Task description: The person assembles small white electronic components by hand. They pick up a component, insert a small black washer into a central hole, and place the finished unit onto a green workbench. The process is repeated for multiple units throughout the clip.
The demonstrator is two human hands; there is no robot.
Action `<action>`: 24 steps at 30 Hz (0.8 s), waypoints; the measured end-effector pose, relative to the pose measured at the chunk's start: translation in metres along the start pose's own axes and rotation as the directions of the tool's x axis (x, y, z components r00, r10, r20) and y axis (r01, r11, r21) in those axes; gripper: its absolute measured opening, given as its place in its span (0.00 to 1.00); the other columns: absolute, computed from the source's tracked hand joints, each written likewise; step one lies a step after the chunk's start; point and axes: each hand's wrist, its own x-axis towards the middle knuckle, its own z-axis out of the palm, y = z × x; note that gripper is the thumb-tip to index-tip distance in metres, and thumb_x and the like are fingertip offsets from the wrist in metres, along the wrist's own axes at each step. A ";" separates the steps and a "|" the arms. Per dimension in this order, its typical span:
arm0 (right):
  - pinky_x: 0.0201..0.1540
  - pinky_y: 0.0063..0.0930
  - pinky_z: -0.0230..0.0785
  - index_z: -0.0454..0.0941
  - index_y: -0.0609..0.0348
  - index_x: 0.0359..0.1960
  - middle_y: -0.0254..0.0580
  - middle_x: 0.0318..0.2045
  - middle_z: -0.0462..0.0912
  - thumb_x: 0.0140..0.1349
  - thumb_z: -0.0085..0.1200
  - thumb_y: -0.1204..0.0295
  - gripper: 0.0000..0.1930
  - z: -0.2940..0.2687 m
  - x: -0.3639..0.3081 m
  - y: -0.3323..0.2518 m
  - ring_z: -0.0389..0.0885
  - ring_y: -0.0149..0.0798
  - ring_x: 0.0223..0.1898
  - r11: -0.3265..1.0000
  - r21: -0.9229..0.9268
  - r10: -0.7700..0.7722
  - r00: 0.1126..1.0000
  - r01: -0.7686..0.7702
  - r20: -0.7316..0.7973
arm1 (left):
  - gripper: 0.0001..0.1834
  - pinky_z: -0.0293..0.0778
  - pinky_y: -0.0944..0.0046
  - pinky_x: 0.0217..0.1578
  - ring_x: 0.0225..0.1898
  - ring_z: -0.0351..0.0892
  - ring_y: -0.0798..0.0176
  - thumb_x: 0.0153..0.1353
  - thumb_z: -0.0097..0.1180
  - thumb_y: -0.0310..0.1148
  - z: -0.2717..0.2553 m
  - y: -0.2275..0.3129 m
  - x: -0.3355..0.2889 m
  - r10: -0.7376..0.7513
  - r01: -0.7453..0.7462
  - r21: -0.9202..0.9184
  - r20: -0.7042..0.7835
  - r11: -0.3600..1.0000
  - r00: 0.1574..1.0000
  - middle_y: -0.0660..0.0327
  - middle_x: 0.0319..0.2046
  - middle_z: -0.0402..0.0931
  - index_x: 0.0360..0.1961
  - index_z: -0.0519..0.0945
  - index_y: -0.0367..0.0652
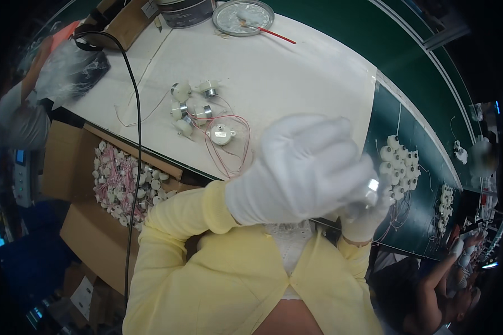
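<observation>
Both my hands wear white gloves and meet over the table's near right part. My left hand [304, 167] is raised with its fingers curled closed, back of the glove up; what its fingers hold, if anything, is hidden. Just right of and below it, my right hand [366, 223] closes around a small motor [370, 191], whose shiny metal side shows between the gloves. Motion smears the fingers here. Left of my hands, several white and silver small motors with pink and white wires lie in a loose group, among them a motor [221, 134] lying nearest me.
An open cardboard box [75, 223] full of wired motors stands at the left. A black cable [135, 100] hangs across the table [296, 72]. Farther off are a round tray [223, 25] with a red-handled brush [274, 35] and a dark tub [185, 14]. Grouped motors [398, 164] stand right; people work on both sides.
</observation>
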 end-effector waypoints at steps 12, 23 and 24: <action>0.20 0.23 0.55 0.76 0.71 0.57 0.37 0.20 0.80 0.80 0.36 0.42 0.37 0.031 0.028 -0.018 0.59 0.25 0.12 0.965 0.257 0.060 0.998 -0.061 0.014 | 0.24 0.77 0.47 0.54 0.52 0.81 0.41 0.59 0.67 0.34 -0.072 -0.124 -0.081 -0.309 0.245 0.521 0.037 0.817 0.950 0.48 0.50 0.82 0.57 0.81 0.41; 0.25 0.15 0.64 0.82 0.64 0.52 0.32 0.31 0.82 0.71 0.60 0.70 0.13 0.060 0.003 -0.053 0.76 0.23 0.24 0.471 -0.720 0.092 0.840 -0.510 -0.535 | 0.18 0.75 0.54 0.39 0.40 0.83 0.53 0.61 0.66 0.39 -0.050 -0.157 -0.050 -0.093 0.033 0.484 0.099 0.875 0.991 0.59 0.36 0.83 0.50 0.84 0.46; 0.23 0.15 0.65 0.80 0.67 0.55 0.36 0.31 0.83 0.72 0.62 0.65 0.18 0.062 -0.004 -0.062 0.78 0.26 0.24 0.447 -0.709 0.077 0.813 -0.545 -0.576 | 0.16 0.74 0.55 0.37 0.38 0.82 0.54 0.60 0.67 0.40 -0.052 -0.155 -0.048 -0.032 0.010 0.487 0.036 0.873 0.999 0.61 0.33 0.82 0.48 0.84 0.47</action>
